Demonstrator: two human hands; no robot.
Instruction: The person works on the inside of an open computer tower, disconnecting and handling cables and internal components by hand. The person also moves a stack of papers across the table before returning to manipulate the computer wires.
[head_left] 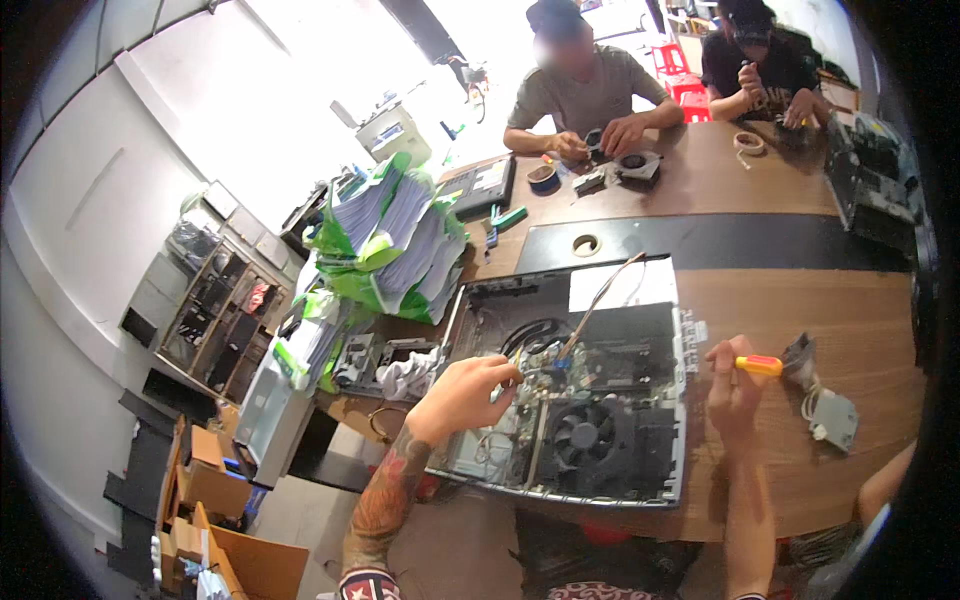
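Paper stacks (408,245) in green wrapping, red stools (692,104), open cardboard box (262,566).

The wearer's two bare hands: one left hand (470,393), one right hand (733,398). One screwdriver (758,366). One opened desktop computer case (655,325), with one black cooling fan (583,432) visible inside. Three tape rolls (543,187) (576,246) (750,152). Two people (580,90) (765,75) across one wooden table (810,300). One small pale box (833,422).
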